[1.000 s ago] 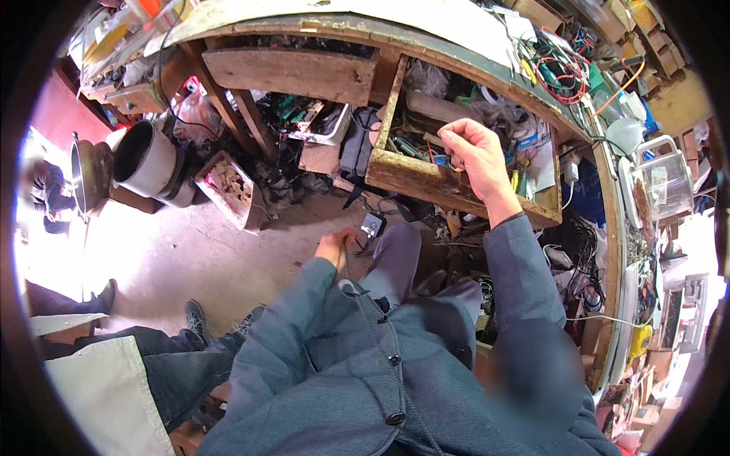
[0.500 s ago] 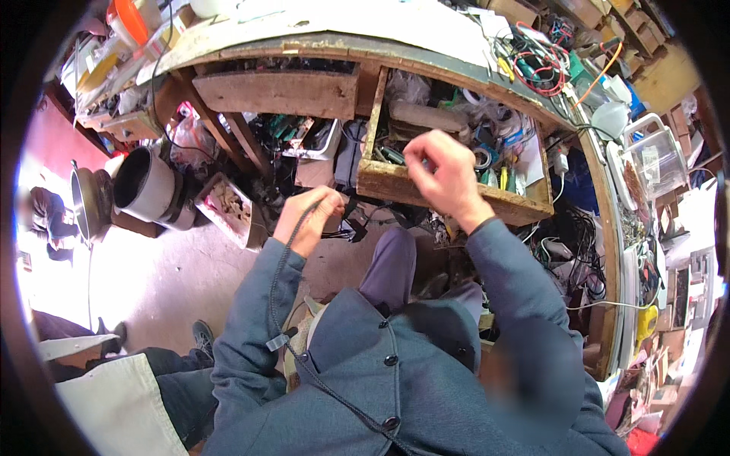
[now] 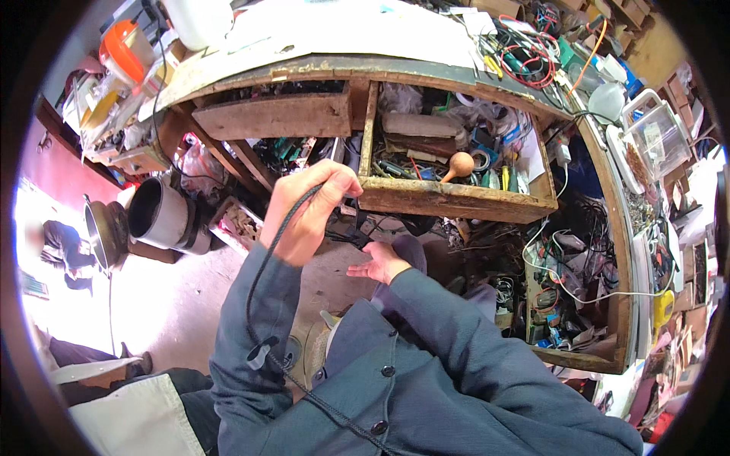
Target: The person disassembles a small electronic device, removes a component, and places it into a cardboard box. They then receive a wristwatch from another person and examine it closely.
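My left hand (image 3: 300,216) is raised in front of the bench, its thumb and fingers pinched on a dark braided cord (image 3: 262,281). The cord runs down along my left sleeve, through a small grey clip, to my chest. Low over my knees, my right hand (image 3: 379,264) has its fingers spread and holds nothing. Close above it hangs a black item (image 3: 357,234) that I cannot make out. Beyond both hands, a wooden drawer (image 3: 456,199) is pulled out, holding tools, plastic bags and a round-headed wooden piece (image 3: 460,165) near its front edge.
A closed-in second drawer (image 3: 274,110) sits to the left under the worktop (image 3: 342,34). Tangled cables (image 3: 532,57) lie at the back right. Grey-white pots (image 3: 156,213) and a box of scraps (image 3: 237,226) stand on the floor left. Another person's legs and pale apron (image 3: 133,418) are at lower left.
My right hand has left the drawer and come down over my knees, its fingers now spread. The wooden piece in the drawer is now visible. My left hand is slightly higher, still with the cord.
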`<state>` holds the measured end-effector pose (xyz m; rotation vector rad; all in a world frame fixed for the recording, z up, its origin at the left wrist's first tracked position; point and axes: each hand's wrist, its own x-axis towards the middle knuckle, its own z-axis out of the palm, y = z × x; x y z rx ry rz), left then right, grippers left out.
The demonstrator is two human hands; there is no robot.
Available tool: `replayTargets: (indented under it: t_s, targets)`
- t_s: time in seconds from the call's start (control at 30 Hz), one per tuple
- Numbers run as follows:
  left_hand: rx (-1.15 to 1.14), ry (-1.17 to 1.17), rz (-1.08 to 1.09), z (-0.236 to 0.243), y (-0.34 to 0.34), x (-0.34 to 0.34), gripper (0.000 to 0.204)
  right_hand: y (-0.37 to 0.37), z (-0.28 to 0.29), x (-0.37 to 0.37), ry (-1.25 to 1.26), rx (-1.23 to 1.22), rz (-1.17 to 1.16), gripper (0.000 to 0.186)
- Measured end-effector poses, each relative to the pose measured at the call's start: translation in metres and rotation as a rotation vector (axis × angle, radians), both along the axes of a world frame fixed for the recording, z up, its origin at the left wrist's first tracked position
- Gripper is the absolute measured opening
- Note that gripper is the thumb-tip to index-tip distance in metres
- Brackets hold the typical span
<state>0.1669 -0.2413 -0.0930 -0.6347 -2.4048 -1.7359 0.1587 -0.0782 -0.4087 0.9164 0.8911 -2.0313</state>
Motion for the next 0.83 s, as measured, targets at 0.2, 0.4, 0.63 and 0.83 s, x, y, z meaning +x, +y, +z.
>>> replayTargets:
  t_s: [0.2,0.4,0.63,0.83]
  targets:
    - [0.101,0.043,0.02,0.035,-0.01,0.022,0.03,-0.024,0.004,0.0,-0.282,-0.175,-0.646,0.076]
    - [0.058,0.157,-0.08,0.047,-0.009,0.034,0.035,-0.011,-0.062,-0.052,-0.065,-0.278,-0.712,0.041]
    - [-0.024,-0.138,0.11,0.023,-0.045,0.033,0.034,0.025,-0.069,-0.095,0.1,-0.179,-0.695,0.036]
    - [-0.591,0.362,0.027,-0.056,-0.034,-0.018,0.047,0.1,-0.071,-0.085,0.98,1.461,0.788,0.046]
